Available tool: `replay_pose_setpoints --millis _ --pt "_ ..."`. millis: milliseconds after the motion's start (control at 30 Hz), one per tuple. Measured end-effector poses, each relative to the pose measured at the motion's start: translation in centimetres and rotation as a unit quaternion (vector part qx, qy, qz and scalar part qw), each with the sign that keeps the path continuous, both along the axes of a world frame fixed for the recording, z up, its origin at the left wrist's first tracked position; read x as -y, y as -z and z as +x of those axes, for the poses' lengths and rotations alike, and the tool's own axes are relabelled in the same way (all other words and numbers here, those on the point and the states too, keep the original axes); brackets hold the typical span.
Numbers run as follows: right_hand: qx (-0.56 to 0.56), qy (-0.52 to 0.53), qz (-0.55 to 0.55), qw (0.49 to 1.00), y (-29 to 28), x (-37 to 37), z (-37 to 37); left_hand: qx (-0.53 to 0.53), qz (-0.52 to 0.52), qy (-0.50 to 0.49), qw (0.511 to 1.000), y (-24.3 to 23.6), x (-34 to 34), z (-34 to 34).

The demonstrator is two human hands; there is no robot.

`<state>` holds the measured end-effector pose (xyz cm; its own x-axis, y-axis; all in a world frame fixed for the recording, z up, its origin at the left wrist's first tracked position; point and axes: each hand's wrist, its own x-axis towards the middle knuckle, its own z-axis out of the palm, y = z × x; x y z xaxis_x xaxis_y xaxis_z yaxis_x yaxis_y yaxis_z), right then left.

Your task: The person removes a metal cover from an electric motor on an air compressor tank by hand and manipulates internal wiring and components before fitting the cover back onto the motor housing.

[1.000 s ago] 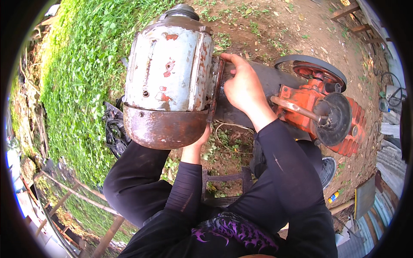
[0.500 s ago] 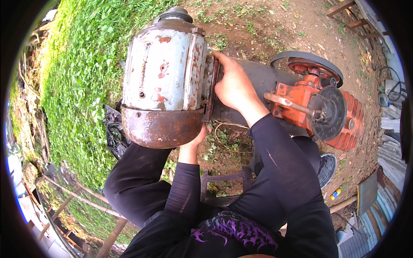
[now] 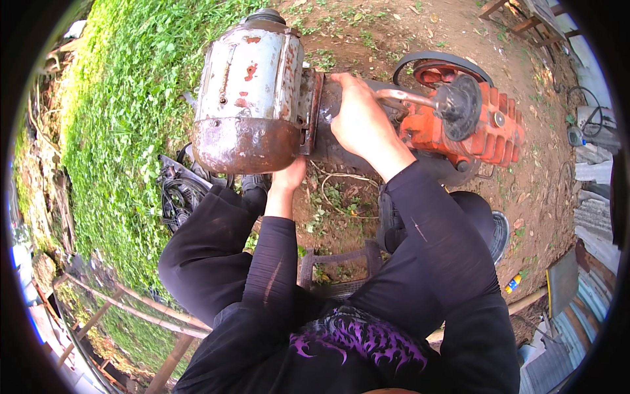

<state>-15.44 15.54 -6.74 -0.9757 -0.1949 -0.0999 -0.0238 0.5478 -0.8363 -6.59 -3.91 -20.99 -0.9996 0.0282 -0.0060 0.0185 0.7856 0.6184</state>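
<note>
An electric motor (image 3: 246,92) with chipped grey paint and a rusty brown end cover stands at upper left. It is fixed by a rusty mounting plate (image 3: 315,105) to a dark cylindrical tank (image 3: 328,131). My right hand (image 3: 367,125) rests beside that plate, over the tank, its fingers curled in at the plate; what they grip is hidden. My left hand (image 3: 289,176) reaches under the motor's lower end, where its fingers cannot be seen. Right of my right hand sits an orange finned compressor head (image 3: 489,125) with a bent metal pipe (image 3: 407,97) and a round black part (image 3: 459,108).
A belt-rimmed wheel (image 3: 440,69) stands behind the compressor head. Dark tangled parts (image 3: 180,194) lie on the grass by my left knee. A dark plastic stool or chair frame (image 3: 341,266) is between my legs. Corrugated sheets (image 3: 594,210) line the right side.
Motor, tank and compressor have tipped away from me and shifted upward in the picture. The round black part has swung up and left. Both hands have moved along with the assembly.
</note>
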Motion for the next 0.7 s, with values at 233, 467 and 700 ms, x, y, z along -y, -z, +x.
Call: replay_pose_setpoints --millis 233,467,700 --pt "0.024 -0.087 0.044 0.995 -1.8 -0.5 1.5 -0.048 -0.109 0.059 0.991 2.8 1.5 -0.4" --pt "0.047 -0.132 0.113 0.984 -1.9 -0.8 2.0 -0.031 -0.158 0.049 0.986 1.4 0.8 -0.2" --pt "0.018 -0.132 0.097 0.986 -1.6 -0.9 1.9 -0.102 -0.206 0.076 0.970 1.7 1.0 0.0"
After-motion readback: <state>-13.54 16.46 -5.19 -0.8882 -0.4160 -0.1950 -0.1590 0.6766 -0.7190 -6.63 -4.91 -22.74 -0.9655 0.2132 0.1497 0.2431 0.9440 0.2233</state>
